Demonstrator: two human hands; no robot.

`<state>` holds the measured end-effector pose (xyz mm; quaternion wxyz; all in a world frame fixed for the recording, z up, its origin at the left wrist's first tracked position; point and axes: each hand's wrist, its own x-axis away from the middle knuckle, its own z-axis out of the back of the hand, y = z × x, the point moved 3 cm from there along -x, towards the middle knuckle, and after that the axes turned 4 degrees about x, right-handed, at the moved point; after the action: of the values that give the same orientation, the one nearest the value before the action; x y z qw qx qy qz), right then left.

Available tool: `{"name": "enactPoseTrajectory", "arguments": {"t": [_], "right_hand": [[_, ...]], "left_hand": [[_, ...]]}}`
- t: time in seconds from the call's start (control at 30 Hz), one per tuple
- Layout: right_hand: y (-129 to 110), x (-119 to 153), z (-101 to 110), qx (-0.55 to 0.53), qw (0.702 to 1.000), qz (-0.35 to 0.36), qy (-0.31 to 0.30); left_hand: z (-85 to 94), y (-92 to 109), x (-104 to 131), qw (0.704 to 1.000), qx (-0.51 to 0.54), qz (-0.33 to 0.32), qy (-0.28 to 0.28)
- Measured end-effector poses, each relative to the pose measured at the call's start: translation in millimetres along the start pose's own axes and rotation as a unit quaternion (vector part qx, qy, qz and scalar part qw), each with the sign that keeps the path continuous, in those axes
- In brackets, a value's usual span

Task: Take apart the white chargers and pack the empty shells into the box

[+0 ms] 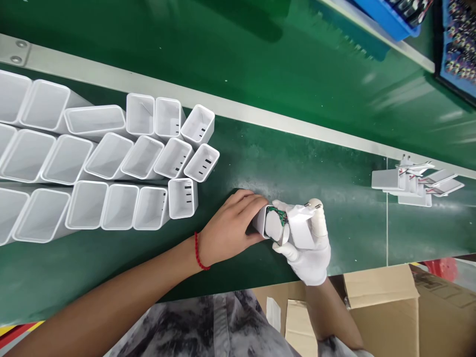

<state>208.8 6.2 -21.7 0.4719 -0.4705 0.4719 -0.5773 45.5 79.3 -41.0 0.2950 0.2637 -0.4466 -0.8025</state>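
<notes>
Near the front edge of the green table, my left hand (234,225), bare with a red wrist cord, is wrapped round a white plastic housing (259,222). A green circuit board (277,216) with a pale round part sits at the mouth of that housing, partly inside. On its right, my right hand (310,253) in a white glove holds a white plug cover (302,232) with two metal pins pointing up and right. The thumb and fingers of the glove also reach to the board's edge. The far side of the housing is hidden by my left hand.
Rows of open white housings (89,204) stand on the left. Several white parts with wires (414,183) lie at the right. A pale rail (238,113) crosses behind. Blue trays are at the upper right; cardboard boxes (383,307) stand below the front edge.
</notes>
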Motion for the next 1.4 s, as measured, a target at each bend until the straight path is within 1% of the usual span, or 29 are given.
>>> {"name": "enactPoseTrajectory", "arguments": {"t": [0.13,0.27,0.43,0.67,0.77,0.83,0.9,0.97,1.03,1.1,1.3,1.4], "right_hand": [[0,0,-1,0.024,0.999,0.023,-0.004],[-1,-1,-2,0.083,0.995,0.055,-0.008],[0,0,-1,0.143,0.988,0.061,-0.008],[0,1,-2,0.141,0.987,0.082,-0.015],[1,0,-3,0.137,0.986,0.090,-0.031],[3,1,-4,0.148,0.985,0.083,-0.039],[5,1,-5,0.151,0.986,0.059,-0.048],[8,2,-5,0.122,0.992,0.017,-0.029],[10,3,-7,0.088,0.996,-0.021,0.008],[12,3,-10,0.078,0.995,-0.049,0.046],[15,5,-29,0.075,0.987,-0.096,0.101],[24,9,-34,0.032,0.982,-0.103,0.155]], "left_hand": [[0.3,0,-1,1.000,0.005,0.004,-0.001],[0.3,0,-1,1.000,0.008,0.008,-0.004],[-0.3,0,-1,1.000,0.012,0.008,-0.001],[0.4,0,-1,1.000,0.014,0.011,-0.005],[0.5,0,-1,1.000,0.014,0.013,-0.006],[0.8,0,-1,1.000,0.011,0.013,-0.004],[0.9,0,-1,1.000,0.009,0.013,-0.005],[0.8,0,-2,1.000,0.011,0.014,-0.009],[0.5,0,-2,1.000,0.012,0.015,-0.008],[-0.1,1,-2,1.000,0.007,0.013,-0.003],[-2.8,1,-1,1.000,0.001,0.011,0.009],[-3.3,1,-1,1.000,-0.002,0.005,0.013]]}}
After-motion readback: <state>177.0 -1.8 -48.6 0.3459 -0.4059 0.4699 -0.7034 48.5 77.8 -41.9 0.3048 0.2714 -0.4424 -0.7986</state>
